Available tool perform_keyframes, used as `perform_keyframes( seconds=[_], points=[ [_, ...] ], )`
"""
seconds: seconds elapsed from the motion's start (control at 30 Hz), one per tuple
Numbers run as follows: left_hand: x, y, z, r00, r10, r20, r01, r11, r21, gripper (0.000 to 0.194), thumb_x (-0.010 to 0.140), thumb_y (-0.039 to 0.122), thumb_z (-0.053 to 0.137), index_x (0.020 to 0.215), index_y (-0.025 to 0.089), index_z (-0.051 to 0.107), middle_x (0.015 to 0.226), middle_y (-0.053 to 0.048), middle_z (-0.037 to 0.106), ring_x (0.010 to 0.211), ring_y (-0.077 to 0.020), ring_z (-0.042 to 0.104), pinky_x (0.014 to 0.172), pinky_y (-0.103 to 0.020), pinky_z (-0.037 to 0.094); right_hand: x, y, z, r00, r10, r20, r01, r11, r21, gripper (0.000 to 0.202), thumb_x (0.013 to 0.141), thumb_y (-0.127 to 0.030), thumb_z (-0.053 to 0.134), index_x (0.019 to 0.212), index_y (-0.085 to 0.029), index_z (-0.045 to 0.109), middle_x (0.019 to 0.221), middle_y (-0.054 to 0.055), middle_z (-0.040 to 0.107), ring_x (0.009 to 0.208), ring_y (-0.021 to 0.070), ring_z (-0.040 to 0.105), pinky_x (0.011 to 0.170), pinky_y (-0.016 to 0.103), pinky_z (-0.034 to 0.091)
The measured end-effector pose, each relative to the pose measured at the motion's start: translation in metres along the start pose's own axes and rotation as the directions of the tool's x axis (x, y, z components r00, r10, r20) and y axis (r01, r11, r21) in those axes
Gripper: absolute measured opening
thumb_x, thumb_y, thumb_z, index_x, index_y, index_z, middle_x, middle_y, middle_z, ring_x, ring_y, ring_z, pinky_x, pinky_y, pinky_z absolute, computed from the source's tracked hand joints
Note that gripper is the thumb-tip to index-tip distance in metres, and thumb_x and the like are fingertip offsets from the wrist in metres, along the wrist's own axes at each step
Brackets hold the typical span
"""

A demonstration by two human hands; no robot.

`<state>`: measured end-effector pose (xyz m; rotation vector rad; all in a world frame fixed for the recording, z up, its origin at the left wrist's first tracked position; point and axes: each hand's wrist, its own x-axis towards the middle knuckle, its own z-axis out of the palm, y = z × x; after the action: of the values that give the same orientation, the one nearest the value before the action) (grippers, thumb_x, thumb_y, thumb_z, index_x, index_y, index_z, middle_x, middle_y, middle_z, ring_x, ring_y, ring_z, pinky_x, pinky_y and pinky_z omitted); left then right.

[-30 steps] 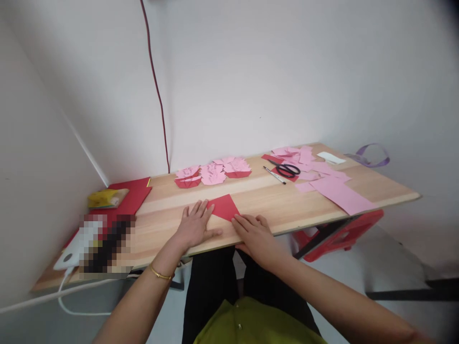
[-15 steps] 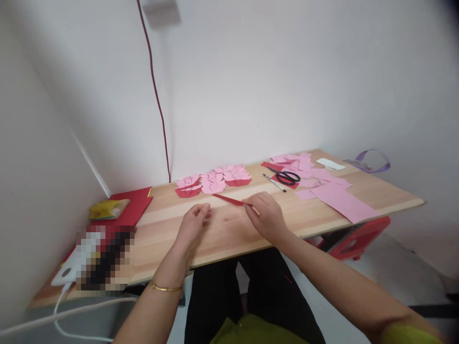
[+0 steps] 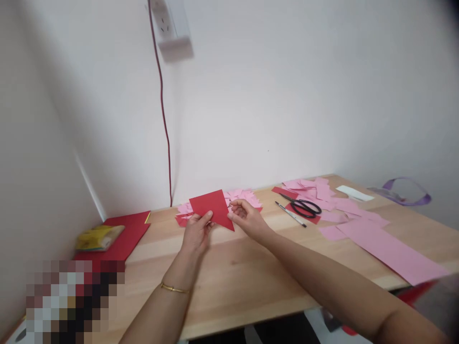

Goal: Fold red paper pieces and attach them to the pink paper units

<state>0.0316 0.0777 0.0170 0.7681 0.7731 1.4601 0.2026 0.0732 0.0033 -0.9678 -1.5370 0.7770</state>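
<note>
A red paper piece (image 3: pixel 212 206) is raised above the wooden table (image 3: pixel 229 277), its flat face turned to the camera. My left hand (image 3: pixel 198 230) pinches its lower edge, thumb in front. Beside its right edge is my right hand (image 3: pixel 246 217), fingers curled and apart from the thumb, with nothing visible between them. Pink cut-paper shapes (image 3: pixel 244 195) with red parts lie behind the held paper, which partly hides them.
Black scissors (image 3: pixel 304 208) rest on red paper, with a pen (image 3: pixel 290 213) beside them. Pink scraps (image 3: pixel 322 191) and a large pink sheet (image 3: pixel 390 248) lie right. Red sheets (image 3: pixel 132 231) under a yellow packet (image 3: pixel 100 238) are left. A socket (image 3: pixel 167 26) is on the wall.
The red paper, seen edge-on in my right hand before, is now held up in my left hand and shows its face. My right hand has let go. The view has shifted.
</note>
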Motion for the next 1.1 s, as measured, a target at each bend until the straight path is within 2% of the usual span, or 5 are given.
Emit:
perform_keyframes(
  seconds=[0.27,0.5,0.7,0.87,1.1],
  points=[
    [0.003,-0.033,-0.003,0.992,-0.09,0.09,0.091,0.996,-0.013,0.026,0.062,0.016,0.077,0.086,0.014,0.066,0.089,-0.006,0.071,0.072,-0.0125,0.063,0.06,-0.021,0.048,-0.001,0.009,-0.002,0.962,0.161,0.221,-0.228,0.919,0.321,0.026,0.075,-0.042,0.064,0.085,-0.018,0.059,0.083,0.002,0.064,0.076,0.0143,0.06,0.071,0.029,0.048],
    [-0.004,-0.028,-0.001,0.99,-0.134,0.043,0.136,0.99,-0.038,0.019,0.061,0.016,0.077,0.071,0.014,0.061,0.056,0.003,0.059,0.05,-0.0065,0.052,0.057,-0.023,0.048,0.006,0.018,-0.008,0.931,0.24,0.276,-0.34,0.844,0.415,0.04,0.082,-0.055,0.049,0.082,-0.017,0.062,0.072,0.002,0.061,0.063,0.0108,0.052,0.063,0.025,0.043],
    [-0.005,-0.021,0.0,0.996,-0.072,-0.046,0.066,0.991,-0.113,0.022,0.06,0.016,0.077,0.068,0.015,0.057,0.055,0.005,0.056,0.049,-0.0054,0.05,0.058,-0.023,0.049,0.005,0.018,-0.014,0.915,0.288,0.281,-0.361,0.896,0.258,0.043,0.081,-0.057,0.05,0.081,-0.015,0.061,0.069,0.001,0.057,0.057,0.0086,0.046,0.055,0.023,0.037],
    [-0.002,-0.016,-0.004,0.989,-0.042,-0.141,0.02,0.987,-0.156,0.022,0.06,0.013,0.077,0.068,0.015,0.057,0.055,0.005,0.058,0.046,-0.0043,0.049,0.057,-0.022,0.049,-0.001,0.013,-0.013,0.9,0.169,0.401,-0.257,0.95,0.176,0.026,0.071,-0.038,0.068,0.08,-0.016,0.058,0.073,-0.002,0.056,0.065,0.0087,0.051,0.062,0.022,0.038],
    [-0.013,-0.023,0.008,0.998,-0.069,0.009,0.07,0.989,-0.129,0.033,0.062,0.013,0.076,0.091,0.02,0.062,0.088,0.0,0.068,0.074,-0.0135,0.063,0.059,-0.023,0.049,-0.004,0.005,-0.009,0.915,0.146,0.375,-0.215,0.965,0.148,0.018,0.073,-0.032,0.063,0.074,-0.016,0.056,0.07,-0.003,0.055,0.064,0.0091,0.051,0.063,0.024,0.039]
  ],
)
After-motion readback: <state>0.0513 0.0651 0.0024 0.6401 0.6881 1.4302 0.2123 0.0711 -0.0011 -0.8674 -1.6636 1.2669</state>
